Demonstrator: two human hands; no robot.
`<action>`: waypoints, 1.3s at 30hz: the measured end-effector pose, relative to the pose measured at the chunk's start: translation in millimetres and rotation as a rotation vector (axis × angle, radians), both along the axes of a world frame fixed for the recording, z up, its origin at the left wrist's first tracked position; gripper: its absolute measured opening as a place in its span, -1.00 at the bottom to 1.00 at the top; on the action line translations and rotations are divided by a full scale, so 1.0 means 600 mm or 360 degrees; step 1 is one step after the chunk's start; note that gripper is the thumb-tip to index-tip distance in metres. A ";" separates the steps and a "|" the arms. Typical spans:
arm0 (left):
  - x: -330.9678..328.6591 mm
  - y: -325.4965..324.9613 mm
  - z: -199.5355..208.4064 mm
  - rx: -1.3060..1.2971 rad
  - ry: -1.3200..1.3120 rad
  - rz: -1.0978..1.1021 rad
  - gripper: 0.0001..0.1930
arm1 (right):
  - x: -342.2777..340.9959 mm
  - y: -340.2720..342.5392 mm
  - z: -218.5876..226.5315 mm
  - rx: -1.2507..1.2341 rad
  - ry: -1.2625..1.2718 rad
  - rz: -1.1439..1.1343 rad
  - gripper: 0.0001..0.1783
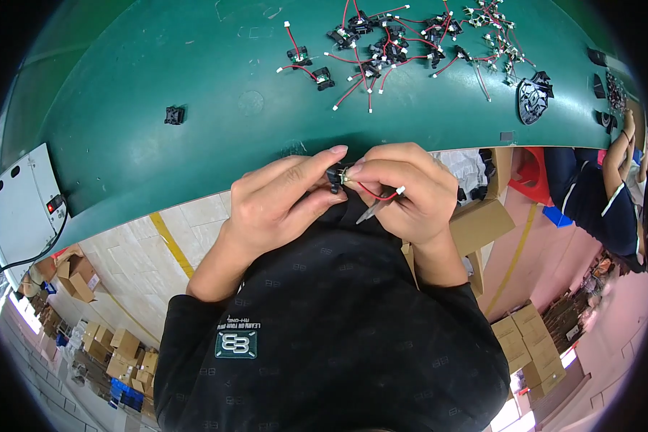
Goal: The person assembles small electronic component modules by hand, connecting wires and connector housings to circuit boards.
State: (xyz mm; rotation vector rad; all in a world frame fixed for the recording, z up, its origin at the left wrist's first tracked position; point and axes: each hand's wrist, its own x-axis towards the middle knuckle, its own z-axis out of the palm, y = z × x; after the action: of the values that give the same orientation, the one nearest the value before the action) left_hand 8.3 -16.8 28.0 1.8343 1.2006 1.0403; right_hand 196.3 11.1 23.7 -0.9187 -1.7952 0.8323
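Note:
Close to the table's near edge, my left hand point(277, 198) is closed on a small black plastic part point(334, 175). My right hand point(410, 191) pinches a small circuit board point(345, 176) against that part; the fingers hide whether it sits inside. From the board a red and black wire point(368, 192) curves to a white connector point(400, 190). A pointed metal tool point(368, 213), perhaps tweezers, sticks out below my right fingers. Another black plastic part point(174, 115) lies alone on the green table point(216, 158), left of my hands.
Black parts with wired boards point(385, 54) lie heaped at the far right, beside loose wired boards point(502, 36). A black shell point(533, 99) rests nearer. A white device point(27, 194) stands left. An open carton point(479, 222) and a co-worker point(605, 194) are right.

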 end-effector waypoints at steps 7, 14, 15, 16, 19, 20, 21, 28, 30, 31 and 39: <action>-0.001 -0.002 -0.005 0.0025 0.0011 -0.0001 -0.48 | -0.001 -0.001 -0.001 -0.0025 0.0040 0.0033 -0.69; -0.004 0.003 -0.005 0.0057 0.0054 -0.0057 -0.48 | 0.002 0.001 0.000 -0.0059 0.0007 0.0039 -0.68; -0.006 0.004 -0.005 0.0045 0.0056 -0.0088 -0.48 | 0.002 0.001 0.000 -0.0071 0.0005 0.0049 -0.69; -0.007 0.005 -0.006 0.0032 0.0057 -0.0118 -0.48 | 0.003 0.001 0.000 -0.0083 0.0001 0.0060 -0.70; -0.008 0.011 -0.003 0.0064 0.0008 -0.0153 -0.48 | 0.006 0.002 0.001 -0.0149 0.0052 0.0095 -0.70; -0.008 0.010 -0.003 0.0065 0.0008 -0.0154 -0.48 | 0.005 0.003 0.002 -0.0149 0.0052 0.0094 -0.70; -0.009 0.008 -0.005 0.0054 0.0008 -0.0135 -0.48 | 0.003 0.003 0.003 -0.0108 0.0054 0.0093 -0.69; -0.004 0.001 -0.013 -0.0121 -0.0166 -0.0023 -0.50 | -0.002 -0.005 0.002 0.0155 -0.0078 -0.0029 -0.67; 0.000 -0.007 -0.025 -0.0174 -0.0314 0.0040 -0.53 | -0.001 -0.005 0.005 0.0232 -0.0090 -0.0014 -0.74; 0.001 -0.009 -0.029 -0.0228 -0.0463 0.0099 -0.56 | 0.000 -0.006 0.006 0.0284 -0.0112 -0.0025 -0.76; -0.002 0.001 -0.033 -0.0252 -0.0703 -0.0008 -0.61 | 0.006 0.000 0.000 0.0449 -0.0157 -0.0027 -0.81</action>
State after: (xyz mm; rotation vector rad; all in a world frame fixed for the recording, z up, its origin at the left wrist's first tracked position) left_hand 7.3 -16.2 8.4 1.3904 0.9778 1.2301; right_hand 199.7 11.2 23.6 -0.8001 -1.9277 0.5126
